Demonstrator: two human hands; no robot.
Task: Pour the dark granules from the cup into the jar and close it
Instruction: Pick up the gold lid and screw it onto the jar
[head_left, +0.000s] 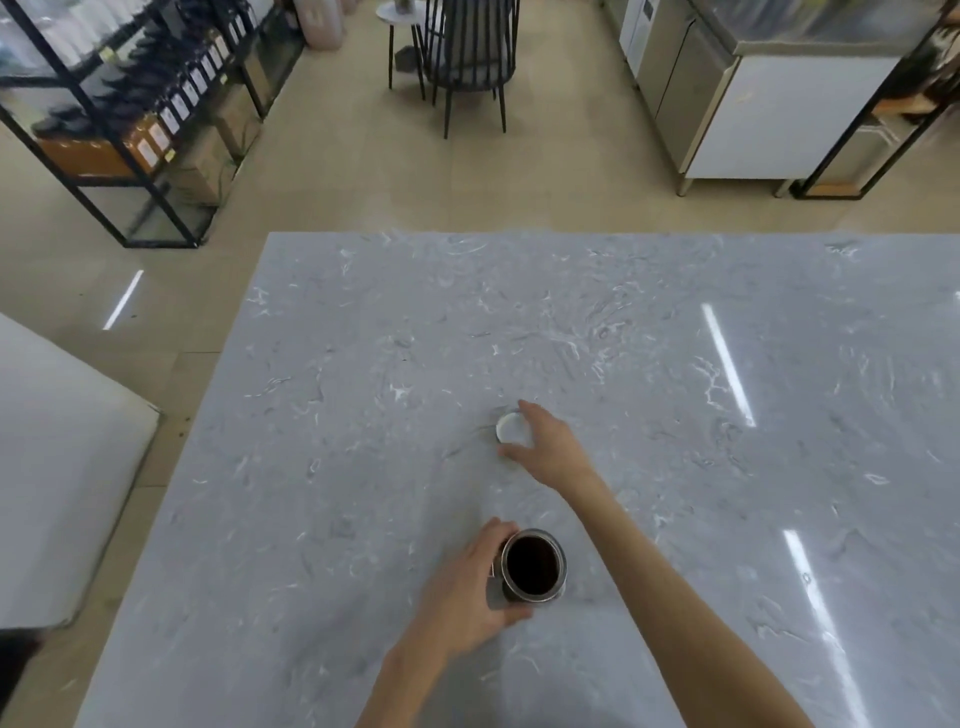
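On the grey marbled surface, seen from my head camera, an open jar stands upright near the front edge, dark granules showing inside its mouth. My left hand wraps the jar's left side, its grip clamped on the glass, fingers curling over the far rim side and thumb low at the near side. My right hand reaches farther out across the surface to a small round white object, which I take to be the lid or the cup seen from above; I cannot tell which. That hand's grip is spread around it, one fingertip at its far edge and the thumb at its near edge, touching or nearly so; I cannot tell whether it is firmly clamped. The white object lies flat on the surface, well apart from the jar and beyond it.

Beyond the surface, on the beige floor, a black-framed shelf of labelled bottles stands at left, a dark wire chair at centre, and a steel cabinet at right.
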